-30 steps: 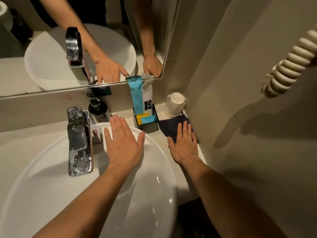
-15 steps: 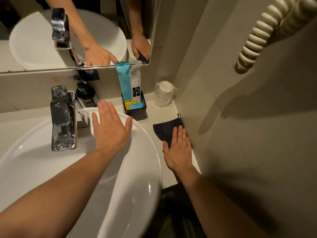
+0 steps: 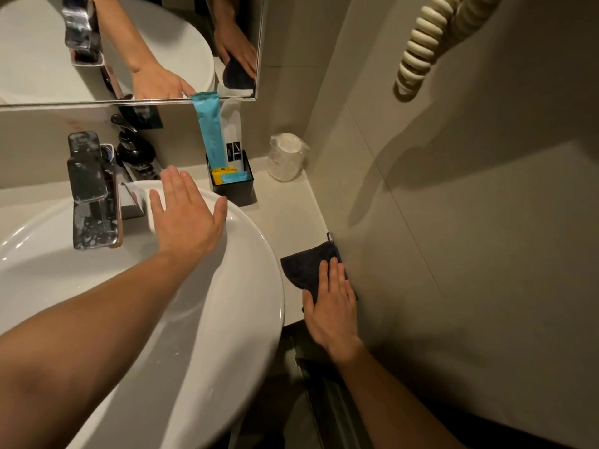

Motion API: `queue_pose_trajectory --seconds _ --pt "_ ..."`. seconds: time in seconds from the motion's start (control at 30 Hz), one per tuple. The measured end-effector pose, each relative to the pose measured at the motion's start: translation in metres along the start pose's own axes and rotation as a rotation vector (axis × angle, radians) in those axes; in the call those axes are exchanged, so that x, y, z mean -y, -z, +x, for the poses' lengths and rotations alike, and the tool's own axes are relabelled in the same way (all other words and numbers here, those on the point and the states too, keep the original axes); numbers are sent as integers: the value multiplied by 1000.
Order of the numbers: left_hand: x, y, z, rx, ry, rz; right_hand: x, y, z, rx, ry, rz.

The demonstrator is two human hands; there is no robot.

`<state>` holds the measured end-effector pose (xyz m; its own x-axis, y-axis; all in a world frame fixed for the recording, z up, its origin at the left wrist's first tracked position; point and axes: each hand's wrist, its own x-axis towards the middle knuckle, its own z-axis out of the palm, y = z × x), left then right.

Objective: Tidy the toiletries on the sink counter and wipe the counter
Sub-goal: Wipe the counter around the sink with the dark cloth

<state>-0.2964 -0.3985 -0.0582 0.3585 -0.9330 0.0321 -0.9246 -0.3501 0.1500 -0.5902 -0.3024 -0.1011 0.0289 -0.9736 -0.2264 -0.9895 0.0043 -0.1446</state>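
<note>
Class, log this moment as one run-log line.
phase: wiping | right hand: flat on dark cloth, counter by wall | left hand: open on basin rim

Counter [image 3: 291,215] bears basin [image 3: 246,286], caddy [image 3: 231,186], cup [image 3: 285,157], cloth [image 3: 304,264] (dark).

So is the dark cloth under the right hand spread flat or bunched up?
Spread flat. The dark cloth lies flat on the counter, with the right hand pressing open-palmed on it.
</note>
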Motion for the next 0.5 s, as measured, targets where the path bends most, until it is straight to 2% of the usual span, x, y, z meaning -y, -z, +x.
queue_pose_trajectory --seconds 0.2,0.33,0.4,0.5 --pt "3 -2 1 6 3 -12 -15 9 -37 79 -39 64" --pt "3 -2 2 3 -1 -13 -23 28 -56 153 -105 283" --pt "3 -2 2 12 2 -19 -25 45 -65 240 -245 497" --pt "2 -1 2 16 3 -17 -24 68 -76 344 -583 883"
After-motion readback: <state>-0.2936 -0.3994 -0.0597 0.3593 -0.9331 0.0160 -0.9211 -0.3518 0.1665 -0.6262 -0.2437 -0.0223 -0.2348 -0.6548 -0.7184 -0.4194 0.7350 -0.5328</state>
